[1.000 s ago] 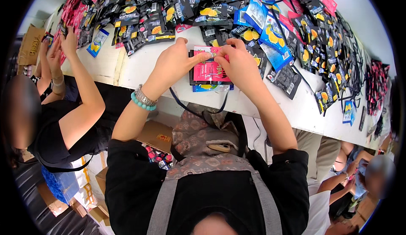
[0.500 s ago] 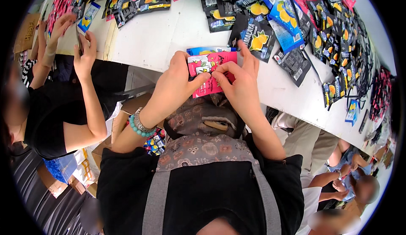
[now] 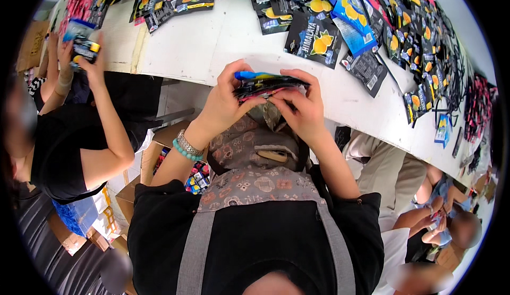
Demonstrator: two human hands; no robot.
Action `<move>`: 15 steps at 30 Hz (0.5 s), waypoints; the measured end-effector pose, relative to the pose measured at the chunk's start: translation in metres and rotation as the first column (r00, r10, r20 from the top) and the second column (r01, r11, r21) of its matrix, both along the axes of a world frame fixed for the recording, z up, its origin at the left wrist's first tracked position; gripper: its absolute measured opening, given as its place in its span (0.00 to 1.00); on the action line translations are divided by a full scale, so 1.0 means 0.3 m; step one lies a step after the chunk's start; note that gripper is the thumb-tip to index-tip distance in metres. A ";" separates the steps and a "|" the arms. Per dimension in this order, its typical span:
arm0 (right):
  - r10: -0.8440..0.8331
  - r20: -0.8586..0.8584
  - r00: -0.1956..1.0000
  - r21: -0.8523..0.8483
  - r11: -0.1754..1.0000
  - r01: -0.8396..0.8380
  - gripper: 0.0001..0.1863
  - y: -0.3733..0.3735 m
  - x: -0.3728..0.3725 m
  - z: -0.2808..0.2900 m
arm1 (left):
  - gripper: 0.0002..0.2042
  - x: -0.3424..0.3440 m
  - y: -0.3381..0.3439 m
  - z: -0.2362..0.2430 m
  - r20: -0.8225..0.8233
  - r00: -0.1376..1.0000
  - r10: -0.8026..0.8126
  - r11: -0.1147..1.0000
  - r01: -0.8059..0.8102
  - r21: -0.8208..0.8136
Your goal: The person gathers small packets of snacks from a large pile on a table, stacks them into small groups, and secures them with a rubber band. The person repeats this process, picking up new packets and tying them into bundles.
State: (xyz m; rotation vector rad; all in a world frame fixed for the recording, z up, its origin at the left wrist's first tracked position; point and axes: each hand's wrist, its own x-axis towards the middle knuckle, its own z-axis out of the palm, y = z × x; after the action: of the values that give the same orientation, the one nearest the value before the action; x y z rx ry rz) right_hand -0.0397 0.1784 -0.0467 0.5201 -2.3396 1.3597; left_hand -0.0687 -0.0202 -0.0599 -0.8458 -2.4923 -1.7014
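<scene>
Between my two hands, over the table's near edge, is a stack of flat sachets point(image 3: 271, 86), seen nearly edge-on, with blue, black and pink layers. My left hand point(image 3: 227, 97) grips its left end, thumb at the near side and fingers behind. My right hand point(image 3: 302, 101) holds the right end the same way. Just beyond my right hand lies a black sachet with yellow lemons point(image 3: 317, 41). A dark sachet showing its printed back point(image 3: 365, 73) rests to the right of that one.
Sachets in black, blue and pink point(image 3: 419, 45) heap along the far and right parts of the white table point(image 3: 186, 45). At left, a co-worker's hands point(image 3: 93, 56) hold several sachets. An open carton point(image 3: 199, 177) of small colourful packs sits below my left forearm. More people sit at lower right.
The stack has tilted from its pink face toward me to nearly edge-on, and my right fingers have moved to its right end. The co-worker at left now holds several sachets.
</scene>
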 end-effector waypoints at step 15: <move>-0.135 -0.066 0.989 0.014 0.991 0.136 0.12 -0.056 0.124 0.061 | 0.25 0.065 -0.028 0.180 -0.296 0.951 0.093 0.975 -0.146 -0.165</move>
State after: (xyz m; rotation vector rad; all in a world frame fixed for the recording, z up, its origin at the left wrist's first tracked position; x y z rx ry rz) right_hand -0.0026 0.1617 -0.0283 0.3966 -2.2927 1.2418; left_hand -0.0494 -0.0287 -0.0060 -0.8614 -2.4693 -1.2243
